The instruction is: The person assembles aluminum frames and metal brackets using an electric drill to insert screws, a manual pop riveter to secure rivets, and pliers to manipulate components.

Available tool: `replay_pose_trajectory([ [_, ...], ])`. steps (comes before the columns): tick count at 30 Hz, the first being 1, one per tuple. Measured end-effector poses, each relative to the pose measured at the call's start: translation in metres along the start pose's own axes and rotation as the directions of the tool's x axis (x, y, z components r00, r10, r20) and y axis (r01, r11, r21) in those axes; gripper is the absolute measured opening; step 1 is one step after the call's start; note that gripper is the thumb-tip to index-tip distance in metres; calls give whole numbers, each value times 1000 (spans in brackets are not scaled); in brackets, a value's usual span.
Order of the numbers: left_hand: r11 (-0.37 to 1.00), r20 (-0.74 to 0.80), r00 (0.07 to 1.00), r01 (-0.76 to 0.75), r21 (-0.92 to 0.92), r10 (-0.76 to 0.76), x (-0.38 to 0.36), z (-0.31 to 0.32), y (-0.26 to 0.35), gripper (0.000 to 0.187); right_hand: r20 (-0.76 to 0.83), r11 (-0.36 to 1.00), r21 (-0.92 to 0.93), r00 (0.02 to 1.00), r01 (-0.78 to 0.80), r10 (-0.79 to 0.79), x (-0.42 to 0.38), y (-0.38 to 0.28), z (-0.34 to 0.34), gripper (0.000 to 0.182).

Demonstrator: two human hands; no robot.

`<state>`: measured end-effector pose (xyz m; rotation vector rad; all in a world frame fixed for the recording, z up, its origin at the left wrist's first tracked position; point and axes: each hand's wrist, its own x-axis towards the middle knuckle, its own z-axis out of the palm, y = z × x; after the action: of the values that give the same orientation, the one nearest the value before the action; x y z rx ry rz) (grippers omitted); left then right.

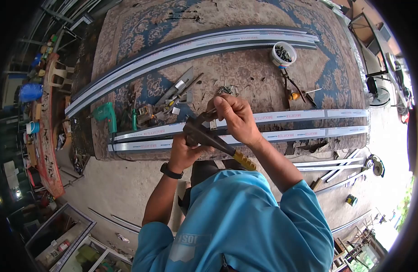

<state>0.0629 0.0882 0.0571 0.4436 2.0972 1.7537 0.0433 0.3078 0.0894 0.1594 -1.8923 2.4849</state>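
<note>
In front of my chest, my left hand [182, 153] is closed around a dark hand tool with a yellow grip [208, 138]. The grip slants down to the right, towards my shirt. Beside the tool's upper end, my right hand [237, 119] is closed, thumb and fingers pinched together. What it pinches, if anything, is too small to make out. Behind and below both hands lie long wrapped aluminium profiles [292, 115] along the near edge of the carpet-covered table [227, 70].
A green drill [107, 117] lies at the left. More wrapped profiles [190, 45] stretch across the far side. A white bucket [283, 54] holds small dark pieces; pliers [288, 84] lie below it. A metal square [179, 85] lies mid-table. Profiles and a fan [375, 166] are on the floor at right.
</note>
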Motion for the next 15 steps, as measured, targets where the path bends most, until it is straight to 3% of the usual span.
replay_pose_trajectory([
  [3,999,13,1000,3,49,-4,-4,-1,-9,31,7,1000,-2,1000,-15,15,-2,-2,-1,40],
  [6,1000,7,1000,11,-27,-11,-4,1,-13,31,20,999,-16,999,-32,32,-4,-7,-3,40],
  [15,993,80,996,37,108,-46,-2,-10,-11,33,-34,997,-9,997,-74,74,-7,-3,-4,40],
])
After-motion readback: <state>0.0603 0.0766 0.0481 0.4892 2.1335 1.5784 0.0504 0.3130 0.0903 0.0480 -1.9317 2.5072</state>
